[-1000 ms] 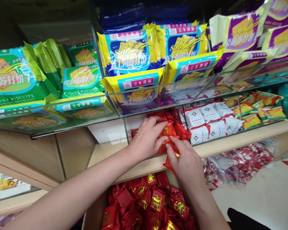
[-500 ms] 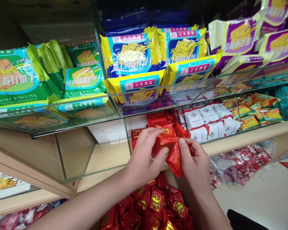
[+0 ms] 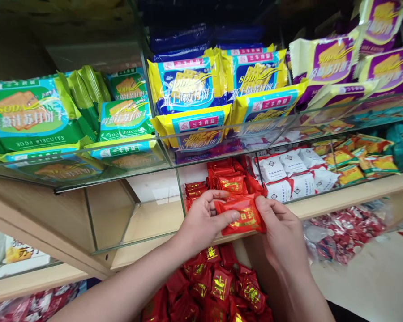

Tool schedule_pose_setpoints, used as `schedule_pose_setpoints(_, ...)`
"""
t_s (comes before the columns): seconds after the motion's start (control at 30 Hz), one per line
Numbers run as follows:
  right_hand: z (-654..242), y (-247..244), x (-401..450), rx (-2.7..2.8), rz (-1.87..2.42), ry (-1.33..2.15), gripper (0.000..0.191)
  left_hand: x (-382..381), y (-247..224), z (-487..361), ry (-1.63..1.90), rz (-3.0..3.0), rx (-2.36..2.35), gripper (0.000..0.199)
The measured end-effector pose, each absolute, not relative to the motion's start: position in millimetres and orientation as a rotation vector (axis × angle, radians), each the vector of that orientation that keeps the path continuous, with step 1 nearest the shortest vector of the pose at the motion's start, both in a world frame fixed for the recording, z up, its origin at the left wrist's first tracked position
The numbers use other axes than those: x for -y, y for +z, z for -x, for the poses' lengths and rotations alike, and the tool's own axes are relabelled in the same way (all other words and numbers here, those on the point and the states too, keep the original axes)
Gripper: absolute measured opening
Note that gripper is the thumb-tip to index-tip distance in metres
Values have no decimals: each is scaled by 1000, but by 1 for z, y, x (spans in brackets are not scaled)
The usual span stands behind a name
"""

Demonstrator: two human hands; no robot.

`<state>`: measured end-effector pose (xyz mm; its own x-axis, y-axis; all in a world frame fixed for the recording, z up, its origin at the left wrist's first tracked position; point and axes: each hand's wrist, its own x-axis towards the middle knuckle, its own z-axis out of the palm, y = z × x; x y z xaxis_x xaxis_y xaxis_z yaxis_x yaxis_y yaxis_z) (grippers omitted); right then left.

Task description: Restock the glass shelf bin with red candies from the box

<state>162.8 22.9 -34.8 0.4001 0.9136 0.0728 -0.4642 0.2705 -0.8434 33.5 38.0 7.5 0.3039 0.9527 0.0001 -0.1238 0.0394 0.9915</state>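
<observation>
A shiny red packet with gold lettering (image 3: 245, 215) is held between my two hands in front of the lower shelf, its printed face toward me. My left hand (image 3: 206, 219) grips its left end, thumb across the front. At the right end, my right hand (image 3: 280, 223) pinches the packet's edge between thumb and fingers. Right behind it, similar red packets (image 3: 230, 181) lie stacked in a glass-fronted compartment. Below my hands, a heap of red packets with gold print (image 3: 218, 286) fills a box.
Green (image 3: 30, 114), yellow-blue (image 3: 188, 85) and purple (image 3: 334, 60) biscuit packs stand on the upper shelf behind a glass edge (image 3: 169, 156). White packets (image 3: 272, 169) sit right of the red stack. Bagged red packets (image 3: 349, 232) lie lower right.
The red packet has turned from hanging on end to lying level, its print now showing. My left hand, open and apart from it before, has closed on its left end.
</observation>
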Motion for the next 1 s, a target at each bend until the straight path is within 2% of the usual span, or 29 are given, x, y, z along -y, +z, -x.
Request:
schedule_pose_setpoints(0.13,-168,-30,-17,884,864,1021,29,-37,19,-38,1099,-1214,-894,35)
schedule_pose_setpoints(0.2,-175,-26,-12,1054,900,1107,32,-36,25,-37,1018,-1287,-923,30)
schedule_pose_setpoints(0.3,-183,-22,-3,1396,968,1184,34,-37,34,-32,824,-1503,-943,37)
schedule_pose_setpoints(0.37,-183,-22,0,1489,1006,1184,36,-42,37,-28,765,-1591,-934,35)
schedule_pose_setpoints(0.5,-171,-27,-5,1225,903,1189,42,-53,33,-26,971,-1431,-996,17)
schedule_pose_setpoints(0.6,-164,-30,-11,1038,878,1114,36,-54,31,-26,1070,-1278,-965,20)
schedule_pose_setpoints(0.77,-164,-30,-10,1081,935,995,28,-48,38,-24,869,-1285,-951,33)
schedule_pose_setpoints(0.83,-165,-29,-10,1083,933,950,31,-51,41,-24,941,-1230,-952,25)
schedule_pose_setpoints(0.93,-168,-28,-12,1041,973,901,33,-61,47,-28,1186,-976,-977,2)
schedule_pose_setpoints(1.0,-170,-30,-15,1045,1028,897,30,-71,52,-34,1296,-840,-1010,18)
